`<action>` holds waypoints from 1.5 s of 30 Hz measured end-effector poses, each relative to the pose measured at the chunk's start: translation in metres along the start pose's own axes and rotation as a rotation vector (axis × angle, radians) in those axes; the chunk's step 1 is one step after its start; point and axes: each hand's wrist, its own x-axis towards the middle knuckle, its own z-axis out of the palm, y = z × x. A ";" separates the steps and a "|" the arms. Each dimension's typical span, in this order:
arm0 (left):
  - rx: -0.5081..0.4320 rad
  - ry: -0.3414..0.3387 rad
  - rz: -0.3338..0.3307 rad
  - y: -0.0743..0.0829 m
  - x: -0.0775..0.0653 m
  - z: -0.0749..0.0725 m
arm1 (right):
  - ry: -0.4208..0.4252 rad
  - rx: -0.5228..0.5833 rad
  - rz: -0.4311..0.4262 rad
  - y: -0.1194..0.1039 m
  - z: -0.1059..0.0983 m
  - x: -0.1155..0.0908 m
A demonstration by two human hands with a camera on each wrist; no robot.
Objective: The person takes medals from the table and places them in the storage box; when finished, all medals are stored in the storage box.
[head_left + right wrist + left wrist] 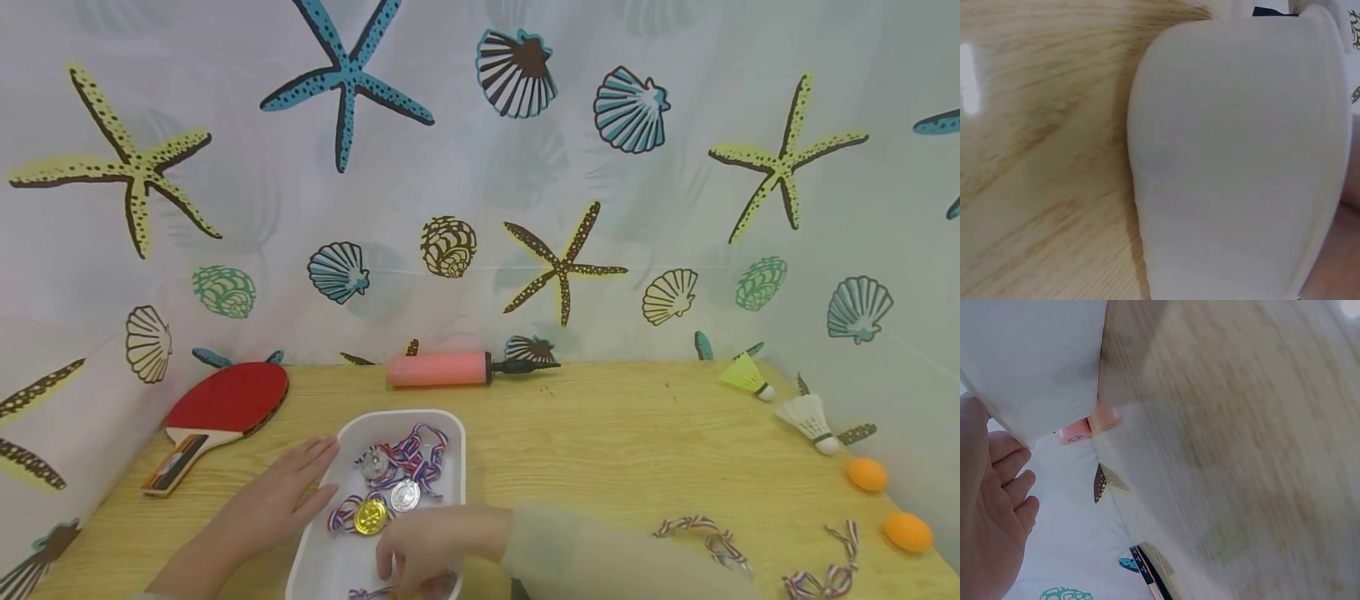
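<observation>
A white tray (459, 467) holds several medals on striped ribbons. Two silver medals, one of them this nearer silver medal (405, 496), lie beyond a gold medal (370, 517). My left hand (281, 500) touches the tray's left rim with its fingers extended. In the left wrist view, the left hand (991, 506) is right at the rim. My right hand (431, 542) reaches down inside the near end, its curled fingers at another gold-coloured medal (435, 587) with a ribbon. That medal is partly hidden by the hand and cut off by the frame's bottom edge.
A red table tennis paddle (228, 400) lies at left, and a pink hand pump (442, 369) behind the tray. Along the right are a yellow shuttlecock (746, 377), a white shuttlecock (808, 419) and two orange balls (867, 474). Ribbons (825, 579) lie near the right sleeve.
</observation>
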 end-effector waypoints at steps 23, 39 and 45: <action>-0.010 0.000 -0.001 0.003 0.001 0.000 | 0.262 -0.030 0.037 0.003 0.010 0.021; -0.013 0.003 -0.002 0.002 0.000 -0.001 | 0.278 0.461 0.044 -0.007 0.015 0.033; -0.016 -0.009 -0.008 0.001 0.000 -0.002 | 0.179 0.485 0.028 -0.010 0.016 0.034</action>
